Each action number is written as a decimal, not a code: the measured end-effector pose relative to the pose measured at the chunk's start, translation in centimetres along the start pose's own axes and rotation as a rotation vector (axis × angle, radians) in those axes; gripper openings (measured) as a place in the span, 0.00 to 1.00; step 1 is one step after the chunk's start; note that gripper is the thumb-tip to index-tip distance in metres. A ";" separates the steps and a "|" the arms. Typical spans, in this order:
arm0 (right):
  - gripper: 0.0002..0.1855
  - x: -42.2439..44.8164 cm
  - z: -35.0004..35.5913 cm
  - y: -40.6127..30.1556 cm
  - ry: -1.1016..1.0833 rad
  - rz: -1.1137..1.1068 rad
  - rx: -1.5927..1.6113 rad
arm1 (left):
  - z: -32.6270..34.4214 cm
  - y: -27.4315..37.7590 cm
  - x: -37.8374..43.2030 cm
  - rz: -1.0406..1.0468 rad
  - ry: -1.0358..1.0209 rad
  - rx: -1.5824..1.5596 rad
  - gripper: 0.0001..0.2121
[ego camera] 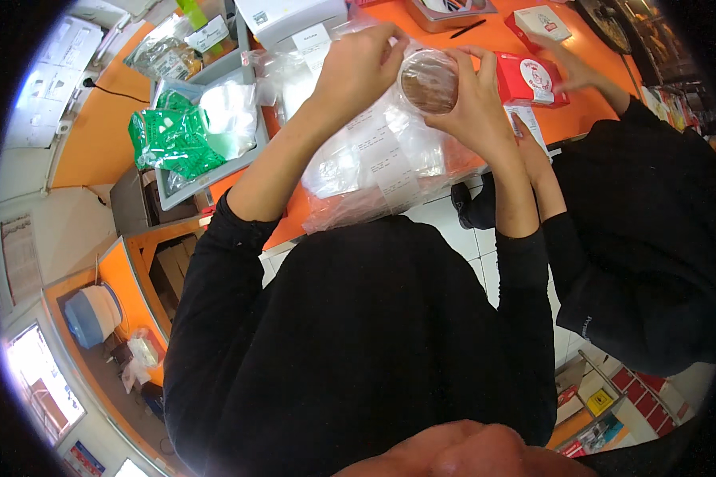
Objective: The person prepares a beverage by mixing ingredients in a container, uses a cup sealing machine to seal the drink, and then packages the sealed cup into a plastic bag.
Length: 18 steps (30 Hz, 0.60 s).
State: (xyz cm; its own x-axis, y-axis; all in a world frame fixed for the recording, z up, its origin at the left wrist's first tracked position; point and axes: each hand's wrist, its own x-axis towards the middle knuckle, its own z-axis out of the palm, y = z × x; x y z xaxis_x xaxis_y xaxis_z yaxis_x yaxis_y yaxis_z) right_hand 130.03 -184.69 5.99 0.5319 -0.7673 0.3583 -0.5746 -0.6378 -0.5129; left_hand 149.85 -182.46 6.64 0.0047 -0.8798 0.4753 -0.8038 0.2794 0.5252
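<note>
My right hand (477, 110) grips a round tub (429, 83) by its side, thumb in front and fingers behind. Brown contents show through its top, and clear plastic film (401, 122) lies around it. To the left, my left hand (358, 65) is raised with its fingers curled in on the film beside the tub; the fingertips are partly hidden. Beneath both hands, a large clear plastic bag (340, 170) spreads over the orange table. A long printed paper strip (388, 164) runs down the bag, and a white label (311, 45) stands near its top.
A grey bin (262, 128) at left holds green and clear plastic packs (173, 140). A white box (289, 15) stands behind. On the right, a co-worker's hands (579, 65) are near a red box (528, 80) on the orange table (585, 116). A metal container (447, 21) sits at the back.
</note>
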 end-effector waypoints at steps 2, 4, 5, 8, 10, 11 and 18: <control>0.46 -0.2 0.2 1.2 0.024 0.090 -0.049 | 1.0 1.5 0.4 0.127 0.062 0.016 0.07; 0.48 -0.4 0.0 2.3 0.029 0.153 -0.033 | 1.4 2.5 1.3 0.163 0.090 0.044 0.07; 0.49 -0.5 0.0 2.9 0.029 0.184 -0.018 | 1.6 2.8 1.7 0.178 0.101 0.063 0.06; 0.42 -0.8 -0.9 5.2 -0.043 0.216 0.149 | 2.7 3.2 3.0 0.237 0.155 -0.124 0.09; 0.39 -1.5 -1.0 7.5 -0.063 0.141 0.372 | 2.6 3.0 3.6 -0.033 -0.200 -0.582 0.09; 0.37 -1.8 -1.3 8.5 -0.068 0.097 0.479 | 2.4 3.0 4.1 -0.167 -0.380 -0.802 0.09; 0.15 -4.2 -2.8 9.2 -0.089 0.627 0.864 | 0.8 5.5 5.2 -0.355 -0.693 -1.261 0.14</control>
State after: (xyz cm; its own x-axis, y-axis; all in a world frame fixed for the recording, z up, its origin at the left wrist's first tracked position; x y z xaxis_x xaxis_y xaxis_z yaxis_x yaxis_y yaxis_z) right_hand 120.77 -187.56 1.92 0.3583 -0.9115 -0.2018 -0.1446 0.1594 -0.9766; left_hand 144.92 -185.79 11.42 -0.4836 -0.8744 -0.0393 0.2146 -0.1620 0.9632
